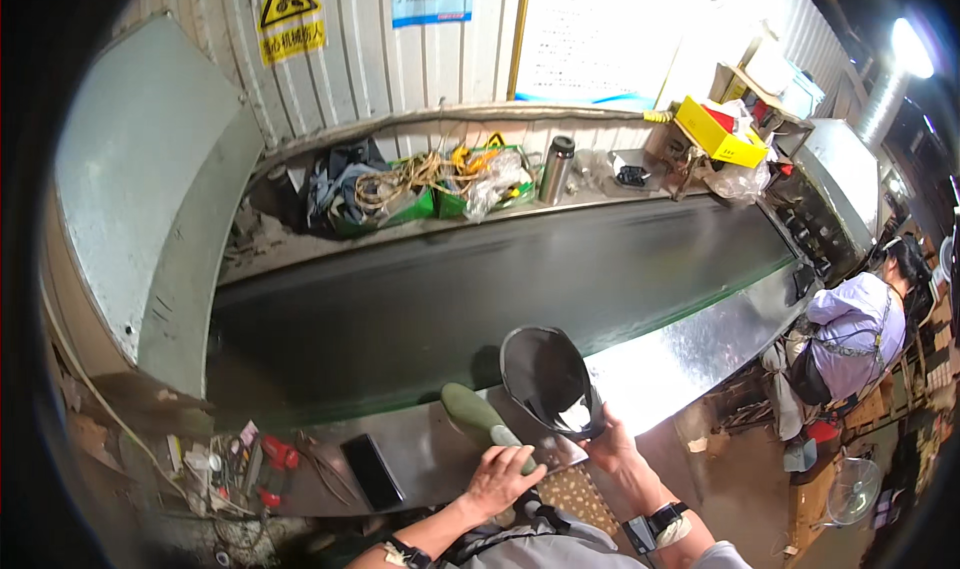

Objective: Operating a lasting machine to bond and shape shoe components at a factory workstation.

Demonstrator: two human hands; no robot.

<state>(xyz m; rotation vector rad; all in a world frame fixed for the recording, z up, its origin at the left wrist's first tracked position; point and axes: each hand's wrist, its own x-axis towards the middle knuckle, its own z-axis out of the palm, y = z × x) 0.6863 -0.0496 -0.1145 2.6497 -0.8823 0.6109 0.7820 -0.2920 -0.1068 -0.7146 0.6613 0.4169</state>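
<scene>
Near the belt's front edge, my left hand (500,484) is closed round the lower end of an olive-green shoe last (470,414), which has a pale band near my fingers. Its rounded end points away from me, over the metal ledge. My right hand (610,444) grips the lower right rim of a black boot upper (530,364). The upper's wide opening faces up, and a small white patch shows inside it. Last and upper are side by side; whether they touch is hard to tell.
A dark conveyor belt (400,309) runs across ahead. A black phone (372,472) and red-handled tools (278,454) lie on the near ledge at left. Behind the belt stand green bins (405,212), a steel flask (556,172) and a yellow box (720,134). Another person (855,334) sits at right.
</scene>
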